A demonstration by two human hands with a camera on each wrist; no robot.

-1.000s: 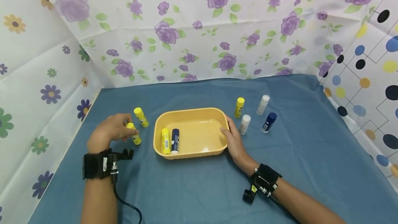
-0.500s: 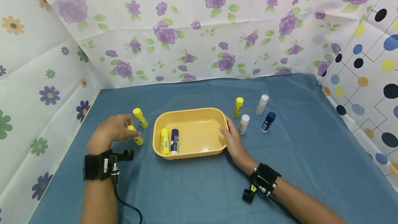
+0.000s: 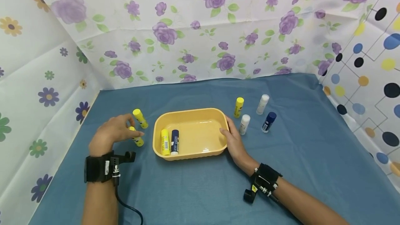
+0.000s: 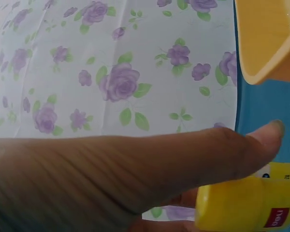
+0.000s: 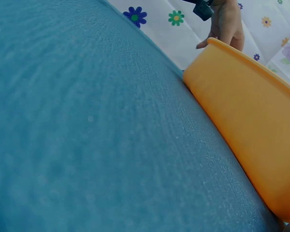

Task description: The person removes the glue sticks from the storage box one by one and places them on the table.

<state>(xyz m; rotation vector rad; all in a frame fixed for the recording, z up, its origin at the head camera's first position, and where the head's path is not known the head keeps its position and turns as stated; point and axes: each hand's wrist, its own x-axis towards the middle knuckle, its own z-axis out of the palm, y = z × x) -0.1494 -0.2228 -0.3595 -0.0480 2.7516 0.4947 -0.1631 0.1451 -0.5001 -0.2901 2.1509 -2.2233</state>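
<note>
My left hand (image 3: pixel 116 129) is over a yellow glue stick (image 3: pixel 139 142) standing left of the tray. Its thumb lies straight across the near side of the stick; in the left wrist view, the thumb (image 4: pixel 203 154) reaches out past the yellow cap (image 4: pixel 229 205), with fingertips partly hidden behind it. My right hand (image 3: pixel 235 143) grips the right end of a yellow plastic tray (image 3: pixel 190 156), thumb over the rim and fingers hidden outside the wall. Inside the tray, at its left end, lie a yellow glue stick (image 3: pixel 165 142) and a dark blue glue stick (image 3: pixel 175 141).
Another yellow glue stick (image 3: pixel 140 118) stands just behind my left hand. Right of the tray stand a yellow glue stick (image 3: pixel 239 107), two white ones (image 3: pixel 244 125) and a dark blue one (image 3: pixel 269 122). Floral sheets (image 3: pixel 187 27) wall the blue cloth (image 3: pixel 200 190).
My left thumb has straightened and extended rightward across the glue stick, which has shifted slightly right. My right hand keeps its grip on the tray.
</note>
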